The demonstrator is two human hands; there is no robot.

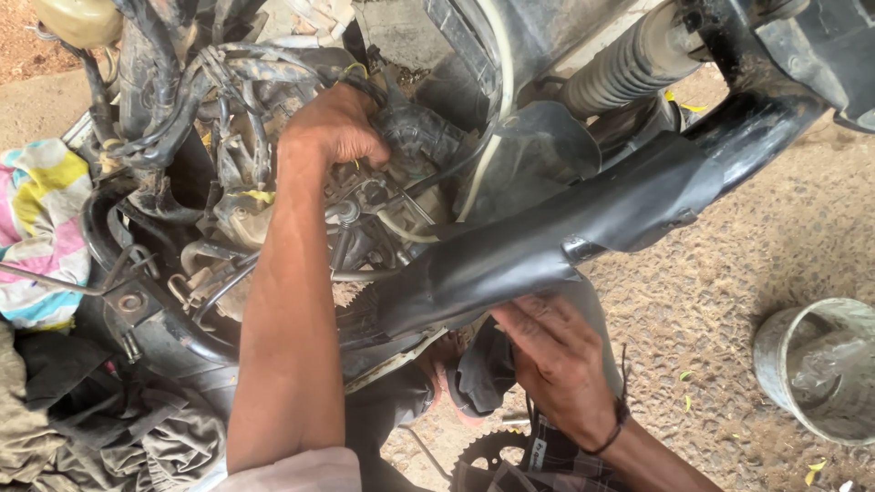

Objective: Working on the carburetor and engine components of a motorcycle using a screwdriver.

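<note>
Gripping the black ribbed rubber hose (415, 137) deep in the open engine bay, the left hand (333, 123) is curling its fingers around that hose, with the forearm stretching up from the bottom of the view.

At the far left, a multicoloured cloth (41, 228) is lying crumpled beside the machine, and drab olive rags (82, 428) are piling up below it. Just right of the cloth, a tangle of black cables (182, 91) is looping over the metal engine parts (237, 228). A cream-coloured fluid reservoir (77, 18) is sitting at the top left corner.

Right of the left hand, a pale tube (478, 173) is running down past the hose. A long black plastic body panel (583, 237) is slanting from lower centre up to the right, under a ribbed shock absorber boot (620, 68).

Below that panel, the right hand (556, 364) is pressing its fingers against the panel's underside, the grip narrow; whether it is clasping anything I cannot tell. A dark cord is circling its wrist. A chain sprocket (488, 453) is showing beneath it.

At the far right, a grey metal bucket (820, 364) is standing on the gravelly ground (729, 273).
</note>
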